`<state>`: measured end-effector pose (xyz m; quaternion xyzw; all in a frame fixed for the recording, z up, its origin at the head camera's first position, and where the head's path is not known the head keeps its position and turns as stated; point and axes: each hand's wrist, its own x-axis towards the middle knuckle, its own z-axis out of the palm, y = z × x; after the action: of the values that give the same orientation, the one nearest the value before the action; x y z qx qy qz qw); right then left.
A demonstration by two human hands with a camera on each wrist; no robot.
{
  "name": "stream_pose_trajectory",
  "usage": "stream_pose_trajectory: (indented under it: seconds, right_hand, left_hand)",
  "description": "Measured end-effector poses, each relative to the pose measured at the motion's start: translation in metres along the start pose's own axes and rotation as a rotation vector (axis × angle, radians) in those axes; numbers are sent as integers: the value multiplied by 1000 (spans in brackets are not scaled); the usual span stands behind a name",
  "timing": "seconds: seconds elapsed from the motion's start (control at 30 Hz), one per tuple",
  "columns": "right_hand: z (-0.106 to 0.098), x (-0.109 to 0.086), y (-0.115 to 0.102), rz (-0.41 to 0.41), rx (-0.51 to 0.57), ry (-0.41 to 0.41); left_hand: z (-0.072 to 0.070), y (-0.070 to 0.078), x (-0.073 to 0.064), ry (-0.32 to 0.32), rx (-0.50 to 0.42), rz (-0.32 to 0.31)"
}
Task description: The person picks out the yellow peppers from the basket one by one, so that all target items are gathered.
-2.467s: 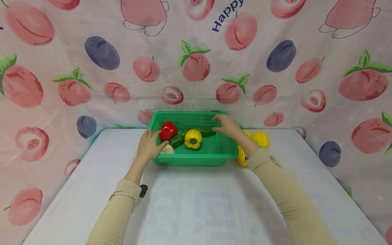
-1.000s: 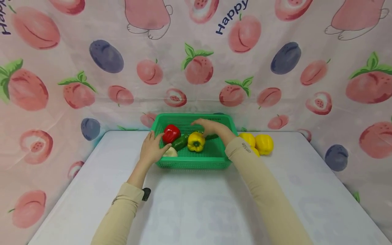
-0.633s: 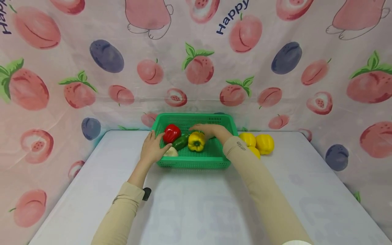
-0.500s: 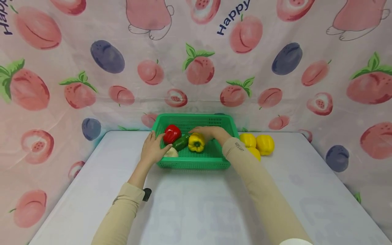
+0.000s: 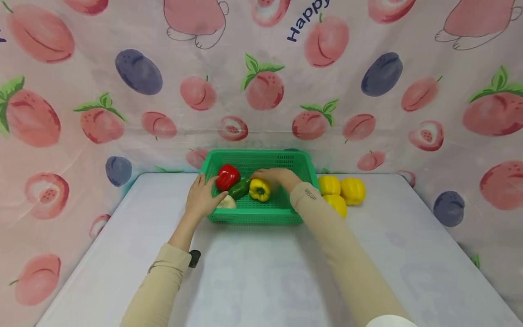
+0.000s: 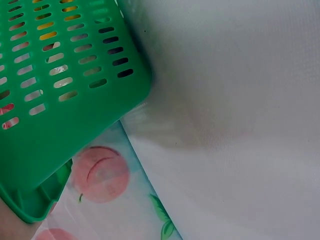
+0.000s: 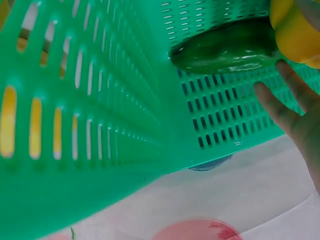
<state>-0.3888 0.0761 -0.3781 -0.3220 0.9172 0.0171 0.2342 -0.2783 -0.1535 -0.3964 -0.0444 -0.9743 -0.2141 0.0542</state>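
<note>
A green plastic basket (image 5: 261,213) stands at the back of the table. My left hand (image 5: 199,200) rests on its left rim, fingers spread, thumb and index reaching over the inside. In the left wrist view only a sliver of that hand (image 6: 11,225) shows beside the rim. Inside the basket, my right hand (image 5: 275,177) holds a yellow bell pepper (image 5: 259,190). In the right wrist view two fingers (image 7: 277,107) lie at the pepper's lower edge. Close by are a dark green vegetable (image 7: 227,47), a red bell pepper (image 5: 228,177), another green vegetable (image 5: 240,188) and a whitish piece (image 5: 227,202).
Several yellow bell peppers (image 5: 353,190) stand on the white table (image 5: 245,272) right of the basket, partly behind the right forearm. A cloth printed with fruit (image 5: 261,91) hangs directly behind the basket. The basket's sides are slotted walls with a raised rim.
My right hand has come from the basket's right side leftward and down onto the yellow bell pepper. My left hand has stayed at the left rim.
</note>
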Motion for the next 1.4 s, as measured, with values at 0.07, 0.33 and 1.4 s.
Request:
stream_pose_trajectory:
  seconds: [0.07, 0.33, 1.4]
  right_hand:
    - [-1, 1, -3, 2, -16, 2]
    - [-3, 5, -6, -12, -77, 10]
    - [-31, -41, -14, -29, -8, 86]
  left_hand:
    - [-1, -1, -1, -1, -7, 4]
    - [-2, -2, 0, -9, 0, 0]
    - [-2, -1, 3, -21, 1, -9]
